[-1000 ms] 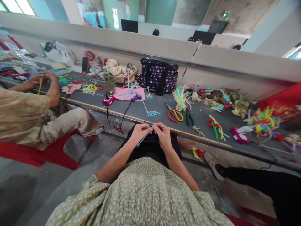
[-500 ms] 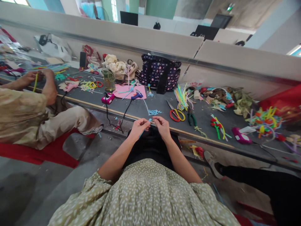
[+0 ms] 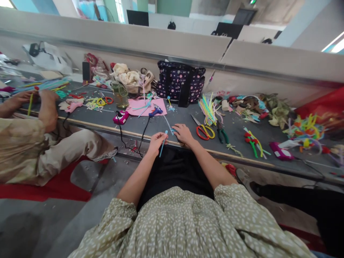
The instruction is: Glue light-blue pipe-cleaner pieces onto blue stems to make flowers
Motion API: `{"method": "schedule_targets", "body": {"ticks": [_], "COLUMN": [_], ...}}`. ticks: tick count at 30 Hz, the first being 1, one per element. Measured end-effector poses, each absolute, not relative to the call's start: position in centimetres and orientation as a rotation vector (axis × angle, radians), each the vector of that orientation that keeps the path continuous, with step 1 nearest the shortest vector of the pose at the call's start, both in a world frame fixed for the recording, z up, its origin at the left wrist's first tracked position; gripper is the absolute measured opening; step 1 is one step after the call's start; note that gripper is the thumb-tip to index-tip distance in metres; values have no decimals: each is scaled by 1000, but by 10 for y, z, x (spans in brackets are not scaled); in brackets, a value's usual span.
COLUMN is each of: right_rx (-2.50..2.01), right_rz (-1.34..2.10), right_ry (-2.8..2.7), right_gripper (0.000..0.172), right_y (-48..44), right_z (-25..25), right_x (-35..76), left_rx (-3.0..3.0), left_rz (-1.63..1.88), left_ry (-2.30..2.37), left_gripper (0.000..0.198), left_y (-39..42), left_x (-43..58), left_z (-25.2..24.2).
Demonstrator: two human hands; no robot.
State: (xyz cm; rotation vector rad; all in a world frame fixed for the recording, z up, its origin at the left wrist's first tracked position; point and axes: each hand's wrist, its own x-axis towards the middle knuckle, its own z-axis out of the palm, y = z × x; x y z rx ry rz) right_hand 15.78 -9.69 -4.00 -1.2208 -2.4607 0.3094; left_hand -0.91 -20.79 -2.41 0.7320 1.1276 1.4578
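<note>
Left hand (image 3: 156, 142) pinches a blue stem (image 3: 161, 148); right hand (image 3: 184, 134) lies over small blue clippings (image 3: 172, 131)

The long dark workbench (image 3: 182, 116) runs across the view, and the polka-dot bag (image 3: 170, 83) stands at its back. Well to the left of the bag sits a co-worker (image 3: 18, 150). The pink sheet (image 3: 133, 109) lies in front of the bag and to its left; the bundle of pastel stems (image 3: 209, 110) is just beside the bag's right front. Scissors with one red and one yellow handle (image 3: 199, 125) lie in front of the bag, toward its right. Both of the person's hands are nearer the wearer than the bag: the left closed on the blue stem by thumb and fingers, the right palm down; whether it grips a clipping cannot be told. Green-handled pliers (image 3: 221, 133) lie to the bag's right front, the blue glue gun (image 3: 155, 112) to its left front. The slim blue stem tilts at the bench edge, well forward of the bag; the clippings lie on the bench, also forward of the bag.
</note>
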Motion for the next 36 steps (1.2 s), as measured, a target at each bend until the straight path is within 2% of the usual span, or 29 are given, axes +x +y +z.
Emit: {"method": "schedule_targets", "body": {"ticks": [14,22,28,36], "right_rx": [-1235,-1447,-1569,-1680], "right_rz": [250,365,472,668], "right_ry": [-2414,-2263,-2215,-2039], "right_gripper": [31,28,37,36], "right_y": [-115,-73,-37,2], "right_z": [-27,-8,-5,-7], "right_x": [178,114,58,12], "left_rx": [693,650,563,446], "left_rz": [1483,1522,1578,1648], "left_ry": [1066,1083,1051,993], "left_gripper": [49,51,51,42], "left_y": [-198,-208,-227,-256], "left_x": [-6,-22,-50,-88], "left_z": [-33,-35,-43,-55]}}
